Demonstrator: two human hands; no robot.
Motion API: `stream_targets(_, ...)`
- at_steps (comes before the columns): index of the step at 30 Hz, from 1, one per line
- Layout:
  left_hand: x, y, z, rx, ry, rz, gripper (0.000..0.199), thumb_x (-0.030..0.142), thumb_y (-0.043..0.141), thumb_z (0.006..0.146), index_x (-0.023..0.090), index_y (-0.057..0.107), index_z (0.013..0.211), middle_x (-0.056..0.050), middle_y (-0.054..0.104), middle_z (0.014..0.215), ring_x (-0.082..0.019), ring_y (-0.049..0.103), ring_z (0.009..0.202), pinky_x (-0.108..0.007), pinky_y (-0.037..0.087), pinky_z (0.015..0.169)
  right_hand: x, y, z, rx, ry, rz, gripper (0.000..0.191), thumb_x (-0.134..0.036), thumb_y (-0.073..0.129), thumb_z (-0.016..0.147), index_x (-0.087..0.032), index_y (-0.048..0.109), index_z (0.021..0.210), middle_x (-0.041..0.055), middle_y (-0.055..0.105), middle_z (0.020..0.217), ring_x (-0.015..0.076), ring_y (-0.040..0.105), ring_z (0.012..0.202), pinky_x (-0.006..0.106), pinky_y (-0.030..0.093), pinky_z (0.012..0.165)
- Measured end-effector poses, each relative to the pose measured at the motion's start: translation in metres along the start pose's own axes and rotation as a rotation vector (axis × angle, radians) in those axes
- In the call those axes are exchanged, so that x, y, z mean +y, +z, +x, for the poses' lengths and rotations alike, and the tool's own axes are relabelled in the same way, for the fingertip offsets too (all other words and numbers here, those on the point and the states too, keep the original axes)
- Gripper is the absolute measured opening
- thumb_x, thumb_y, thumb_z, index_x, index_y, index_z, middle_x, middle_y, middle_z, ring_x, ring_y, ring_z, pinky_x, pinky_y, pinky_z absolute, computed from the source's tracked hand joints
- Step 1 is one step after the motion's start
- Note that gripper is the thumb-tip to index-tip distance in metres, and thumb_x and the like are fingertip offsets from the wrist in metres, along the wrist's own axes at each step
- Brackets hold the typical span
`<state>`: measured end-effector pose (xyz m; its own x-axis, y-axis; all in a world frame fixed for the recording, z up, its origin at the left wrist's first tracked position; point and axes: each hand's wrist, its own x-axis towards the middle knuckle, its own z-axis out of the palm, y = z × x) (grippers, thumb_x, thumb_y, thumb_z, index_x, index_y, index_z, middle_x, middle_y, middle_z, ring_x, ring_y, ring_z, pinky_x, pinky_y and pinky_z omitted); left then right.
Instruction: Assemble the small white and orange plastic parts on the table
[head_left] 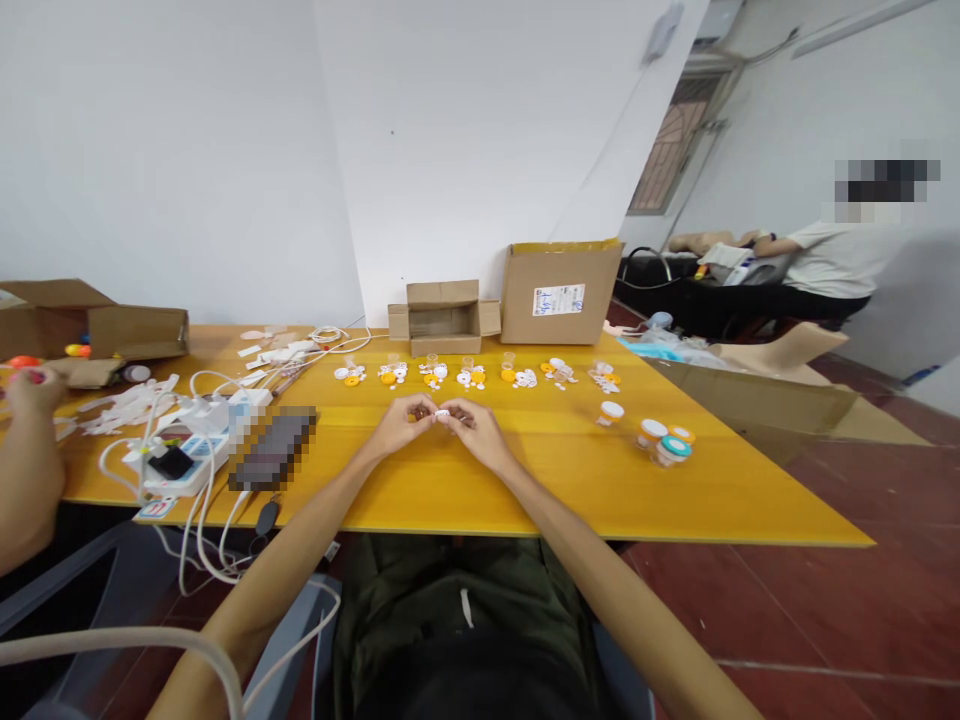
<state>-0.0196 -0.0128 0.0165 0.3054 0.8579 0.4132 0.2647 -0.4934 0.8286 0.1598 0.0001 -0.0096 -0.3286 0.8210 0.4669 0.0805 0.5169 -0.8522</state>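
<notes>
Above the middle of the yellow table (450, 500), my left hand (403, 425) and my right hand (474, 430) meet, fingers closed on a small white piece (442, 413) with dark marks. Both hands pinch it between thumb and fingertips. Just beyond them lies a row of small groups of white and orange round parts (471, 378) with clear little cups (508, 362). To the right stand several small jars, one with a white lid (612, 410) and one with a teal lid (675, 448).
An open small carton (444, 345) and a larger box (559, 300) stand at the back. Left are a power strip (202, 450), cables, a dark phone (274, 448), another carton (142, 330) and another person's hand (34, 395). A person sits far right.
</notes>
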Motion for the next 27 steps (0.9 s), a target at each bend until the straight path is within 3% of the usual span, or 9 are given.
stream_targets(27,0.0010,-0.0015,-0.0015,-0.028,0.030,0.053,0.026,0.041,0.068,0.084,0.016,0.068,0.076,-0.002,0.067,0.077,-0.014,0.056,0.072,-0.026,0.044,0.069,-0.0033,-0.0014,-0.0008,-0.007,-0.050,0.018,0.015,-0.036,0.063,0.083,-0.022,0.069,0.080,-0.0008,0.069,0.073,0.0168,0.063,0.067,0.028,0.050,0.066)
